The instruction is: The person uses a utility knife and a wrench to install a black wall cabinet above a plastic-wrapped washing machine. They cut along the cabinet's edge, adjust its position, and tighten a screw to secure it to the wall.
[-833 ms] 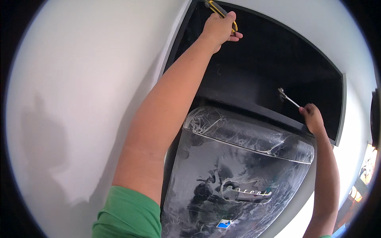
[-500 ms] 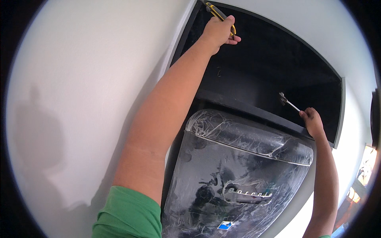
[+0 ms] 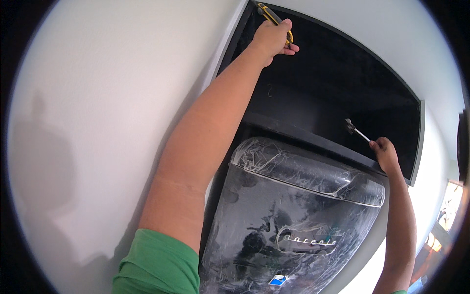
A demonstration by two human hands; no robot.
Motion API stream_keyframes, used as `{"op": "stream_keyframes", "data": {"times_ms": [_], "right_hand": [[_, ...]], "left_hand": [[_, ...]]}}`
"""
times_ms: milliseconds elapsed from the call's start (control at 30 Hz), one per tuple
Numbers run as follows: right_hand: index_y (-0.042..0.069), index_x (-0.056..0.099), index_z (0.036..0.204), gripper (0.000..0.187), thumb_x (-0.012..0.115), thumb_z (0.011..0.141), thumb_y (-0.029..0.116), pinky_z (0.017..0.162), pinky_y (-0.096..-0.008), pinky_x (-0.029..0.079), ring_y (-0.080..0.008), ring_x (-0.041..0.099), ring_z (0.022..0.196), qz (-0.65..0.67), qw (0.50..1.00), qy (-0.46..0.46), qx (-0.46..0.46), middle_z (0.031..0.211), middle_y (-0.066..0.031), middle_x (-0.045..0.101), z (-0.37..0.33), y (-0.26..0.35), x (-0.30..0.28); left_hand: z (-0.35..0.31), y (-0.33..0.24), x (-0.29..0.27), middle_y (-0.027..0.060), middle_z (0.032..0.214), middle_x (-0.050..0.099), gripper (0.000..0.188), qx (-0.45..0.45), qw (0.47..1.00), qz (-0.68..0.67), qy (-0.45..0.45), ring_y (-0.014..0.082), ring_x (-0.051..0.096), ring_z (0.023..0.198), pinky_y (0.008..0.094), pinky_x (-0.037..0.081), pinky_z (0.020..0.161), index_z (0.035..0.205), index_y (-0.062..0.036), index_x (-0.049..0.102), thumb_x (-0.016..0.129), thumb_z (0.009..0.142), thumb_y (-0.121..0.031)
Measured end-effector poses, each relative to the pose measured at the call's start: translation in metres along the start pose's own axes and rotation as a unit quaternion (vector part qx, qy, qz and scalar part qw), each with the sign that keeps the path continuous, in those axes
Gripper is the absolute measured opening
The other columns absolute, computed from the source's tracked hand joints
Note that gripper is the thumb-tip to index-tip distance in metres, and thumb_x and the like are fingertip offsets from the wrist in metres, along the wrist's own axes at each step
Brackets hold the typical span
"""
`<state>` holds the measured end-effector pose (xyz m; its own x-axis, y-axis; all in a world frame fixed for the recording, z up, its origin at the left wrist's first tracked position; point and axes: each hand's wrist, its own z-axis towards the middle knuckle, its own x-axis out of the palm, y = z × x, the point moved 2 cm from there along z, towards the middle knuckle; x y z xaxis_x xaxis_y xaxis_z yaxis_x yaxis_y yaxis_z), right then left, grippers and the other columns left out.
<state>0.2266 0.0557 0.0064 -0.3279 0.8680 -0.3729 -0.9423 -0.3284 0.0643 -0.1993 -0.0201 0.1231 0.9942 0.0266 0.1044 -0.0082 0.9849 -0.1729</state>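
My left hand (image 3: 272, 39) is raised to the top left corner of a dark wall recess (image 3: 342, 83) and grips a screwdriver with a yellow and black handle (image 3: 270, 14), its tip at the recess frame. Lower right, my right hand (image 3: 384, 152) holds a thin silver metal tool (image 3: 356, 130) pointing up and left into the recess. Below the recess stands a dark glossy appliance wrapped in clear plastic film (image 3: 293, 215).
A black shelf ledge (image 3: 303, 139) runs along the bottom of the recess, just above the appliance. White wall (image 3: 112, 108) fills the left side. A bright window area (image 3: 448, 215) shows at the far right edge.
My right hand has shifted slightly down and right with the silver tool. My left hand stays at the top corner with the screwdriver.
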Motion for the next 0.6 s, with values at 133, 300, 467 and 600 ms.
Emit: {"op": "stream_keyframes", "data": {"times_ms": [133,300,467,600], "right_hand": [[-0.004,0.067,0.094,0.038,0.063,0.095,0.033,0.085,-0.0449,0.047,-0.0399,0.06,0.098,0.002,1.0,0.003,0.009,0.1,-0.0215,0.064,-0.002,0.004,-0.003],[-0.004,0.066,0.093,0.037,0.063,0.095,0.033,0.084,-0.045,0.046,-0.0399,0.06,0.096,-0.002,1.0,0.004,0.002,0.098,-0.0218,0.063,-0.001,0.006,0.0],[-0.004,0.066,0.09,0.037,0.064,0.094,0.033,0.081,-0.0445,0.047,-0.0395,0.061,0.09,-0.001,1.0,-0.004,0.001,0.095,-0.0216,0.063,0.001,-0.002,0.001],[-0.004,0.065,0.088,0.037,0.066,0.093,0.033,0.078,-0.0444,0.047,-0.0383,0.061,0.085,0.023,0.999,-0.022,-0.005,0.091,-0.0209,0.062,0.001,-0.008,0.003]], "left_hand": [[-0.001,-0.004,-0.004,0.0178,0.099,0.06,0.044,0.001,1.0,-0.013,0.005,0.0275,0.073,0.079,0.0371,0.063,0.072,0.117,0.0049,0.047,0.052,0.104,-0.036],[0.001,-0.003,-0.005,0.0169,0.095,0.06,0.042,-0.004,1.0,-0.029,0.008,0.0276,0.073,0.077,0.0376,0.063,0.071,0.116,0.0042,0.047,0.053,0.103,-0.035],[0.003,0.0,-0.005,0.0166,0.094,0.06,0.041,-0.014,0.999,-0.03,0.006,0.0282,0.073,0.075,0.0382,0.063,0.067,0.115,0.0038,0.047,0.053,0.103,-0.034],[0.0,-0.001,-0.005,0.0183,0.098,0.06,0.04,-0.014,1.0,-0.026,0.006,0.0282,0.073,0.076,0.0378,0.063,0.068,0.116,0.004,0.047,0.052,0.103,-0.034]]}}
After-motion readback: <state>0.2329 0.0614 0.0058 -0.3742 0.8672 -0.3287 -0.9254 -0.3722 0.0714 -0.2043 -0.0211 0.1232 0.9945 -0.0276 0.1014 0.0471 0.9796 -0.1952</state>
